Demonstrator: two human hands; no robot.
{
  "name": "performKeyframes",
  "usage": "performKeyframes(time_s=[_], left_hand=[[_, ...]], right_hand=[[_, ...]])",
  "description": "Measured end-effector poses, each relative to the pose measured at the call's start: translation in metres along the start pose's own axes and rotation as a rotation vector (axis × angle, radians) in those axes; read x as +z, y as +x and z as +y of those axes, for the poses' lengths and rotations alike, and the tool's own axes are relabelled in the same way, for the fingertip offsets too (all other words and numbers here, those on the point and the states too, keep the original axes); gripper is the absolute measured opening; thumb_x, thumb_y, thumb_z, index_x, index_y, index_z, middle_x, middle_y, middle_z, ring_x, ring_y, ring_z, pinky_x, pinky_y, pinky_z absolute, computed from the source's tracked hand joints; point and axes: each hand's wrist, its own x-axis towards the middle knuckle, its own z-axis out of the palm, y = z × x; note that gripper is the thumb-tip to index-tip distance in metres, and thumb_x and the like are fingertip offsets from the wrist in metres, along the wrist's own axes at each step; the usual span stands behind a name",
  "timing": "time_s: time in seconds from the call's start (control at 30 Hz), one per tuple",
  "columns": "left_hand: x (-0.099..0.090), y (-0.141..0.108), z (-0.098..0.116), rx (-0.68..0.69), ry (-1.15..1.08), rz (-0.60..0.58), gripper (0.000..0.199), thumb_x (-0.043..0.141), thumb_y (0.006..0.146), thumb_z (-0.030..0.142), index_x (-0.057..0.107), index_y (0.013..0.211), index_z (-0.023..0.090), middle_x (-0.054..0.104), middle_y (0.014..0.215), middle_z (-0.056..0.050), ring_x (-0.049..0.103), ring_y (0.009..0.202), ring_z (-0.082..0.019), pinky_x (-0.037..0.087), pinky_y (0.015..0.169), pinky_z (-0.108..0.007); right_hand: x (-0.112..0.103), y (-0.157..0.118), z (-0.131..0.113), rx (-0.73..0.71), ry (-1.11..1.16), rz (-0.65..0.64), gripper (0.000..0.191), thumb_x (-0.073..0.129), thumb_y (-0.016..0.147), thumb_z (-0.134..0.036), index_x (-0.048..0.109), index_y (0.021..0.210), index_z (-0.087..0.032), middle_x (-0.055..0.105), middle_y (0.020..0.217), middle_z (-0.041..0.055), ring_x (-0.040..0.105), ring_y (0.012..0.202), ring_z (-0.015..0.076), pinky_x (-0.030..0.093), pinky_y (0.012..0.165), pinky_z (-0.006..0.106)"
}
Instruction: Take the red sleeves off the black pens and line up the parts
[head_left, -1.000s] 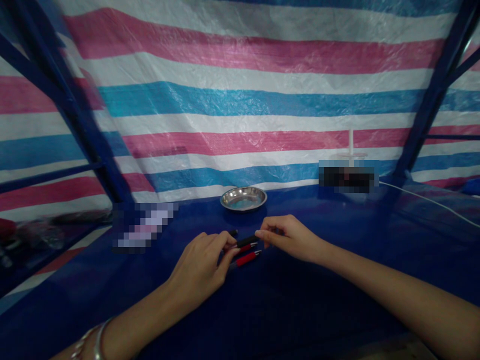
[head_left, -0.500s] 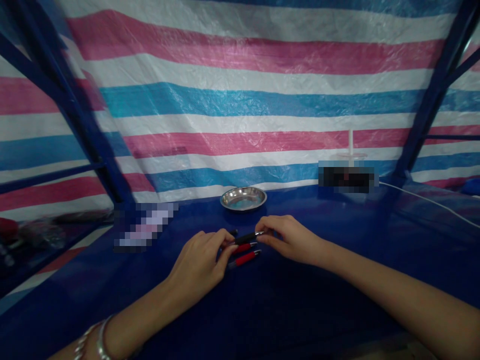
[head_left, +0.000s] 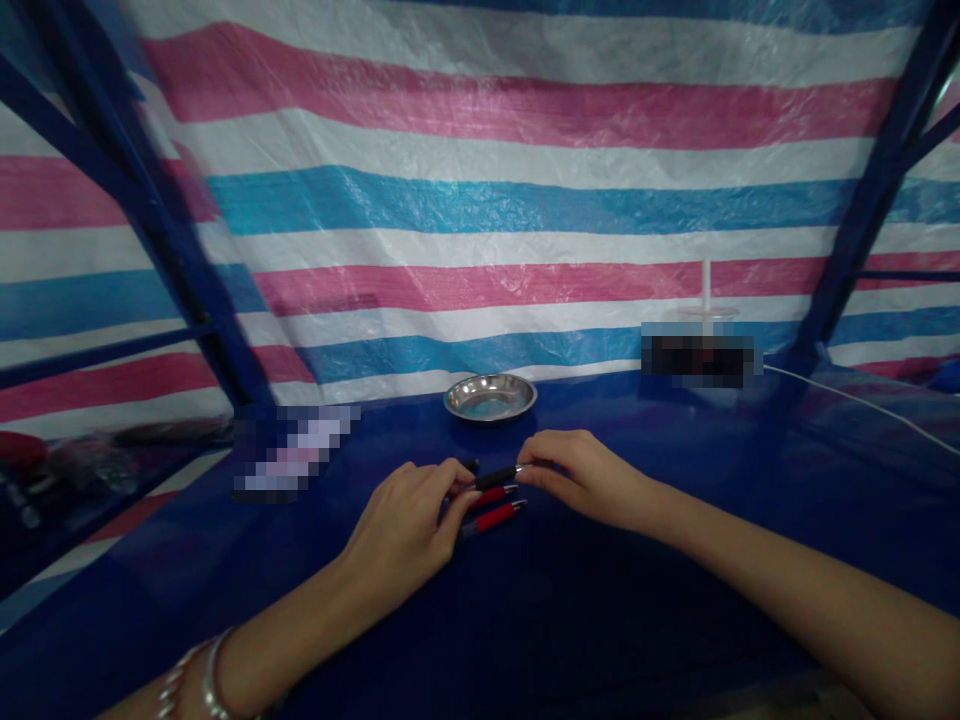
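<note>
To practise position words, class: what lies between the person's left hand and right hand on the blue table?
The head view shows a black pen, a red pen and a second red pen between the left hand and right hand.

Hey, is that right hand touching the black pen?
Touching. The head view shows the right hand with its fingertips on the silver end of the black pen.

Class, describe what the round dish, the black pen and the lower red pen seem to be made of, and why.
The round dish looks like polished stainless steel: its rim shows bright metallic reflections. The lower red pen seems plastic with a rubbery matte red grip and a metal-looking tip. The black pen looks like glossy plastic, from its sheen.
</note>
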Motion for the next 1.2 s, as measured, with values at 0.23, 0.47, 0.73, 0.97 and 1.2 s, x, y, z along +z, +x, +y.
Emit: performKeyframes(time_s=[0.23, 0.47, 0.73, 0.97, 1.2], left_hand=[[-0.001, 0.000, 0.001, -0.013, 0.021, 0.009, 0.009, 0.044, 0.083, 0.019, 0.053, 0.083, 0.018, 0.061, 0.069, 0.000, 0.055, 0.063, -0.017, 0.035, 0.059, -0.029], [0.001, -0.001, -0.001, -0.003, 0.001, 0.004, 0.008, 0.044, 0.083, 0.019, 0.052, 0.083, 0.018, 0.061, 0.072, 0.000, 0.055, 0.065, -0.017, 0.035, 0.062, -0.030], [0.000, 0.000, 0.000, -0.020, 0.025, -0.005, 0.010, 0.043, 0.083, 0.018, 0.053, 0.083, 0.018, 0.062, 0.073, -0.001, 0.056, 0.067, -0.017, 0.036, 0.062, -0.029], [0.000, 0.000, -0.003, -0.007, 0.074, -0.001, 0.009, 0.043, 0.084, 0.019, 0.052, 0.086, 0.018, 0.062, 0.076, -0.002, 0.056, 0.069, -0.018, 0.038, 0.063, -0.030], [-0.003, 0.006, -0.020, -0.120, 0.378, -0.139, 0.010, 0.041, 0.085, 0.018, 0.050, 0.088, 0.015, 0.062, 0.074, -0.006, 0.058, 0.068, -0.023, 0.038, 0.058, -0.031]], right_hand=[[0.000, -0.001, 0.000, 0.055, 0.021, -0.016, 0.019, 0.047, 0.080, -0.032, 0.055, 0.089, -0.017, 0.059, 0.078, 0.0029, 0.051, 0.069, 0.0119, 0.037, 0.061, 0.023], [0.000, -0.001, 0.001, 0.034, -0.001, -0.021, 0.022, 0.041, 0.083, -0.031, 0.057, 0.079, -0.016, 0.059, 0.074, 0.0031, 0.052, 0.069, 0.0119, 0.037, 0.063, 0.024], [0.000, 0.000, 0.001, 0.011, -0.003, -0.009, 0.019, 0.043, 0.082, -0.029, 0.057, 0.078, -0.016, 0.058, 0.072, 0.0024, 0.050, 0.066, 0.0108, 0.036, 0.061, 0.023], [0.000, 0.001, 0.002, 0.052, -0.024, -0.007, 0.023, 0.041, 0.083, -0.033, 0.055, 0.077, -0.017, 0.058, 0.073, 0.0024, 0.050, 0.067, 0.0112, 0.035, 0.060, 0.023], [-0.009, 0.000, 0.011, 0.175, -0.105, 0.131, 0.020, 0.044, 0.081, -0.034, 0.054, 0.083, -0.017, 0.055, 0.076, 0.0027, 0.048, 0.064, 0.0113, 0.036, 0.060, 0.024]])
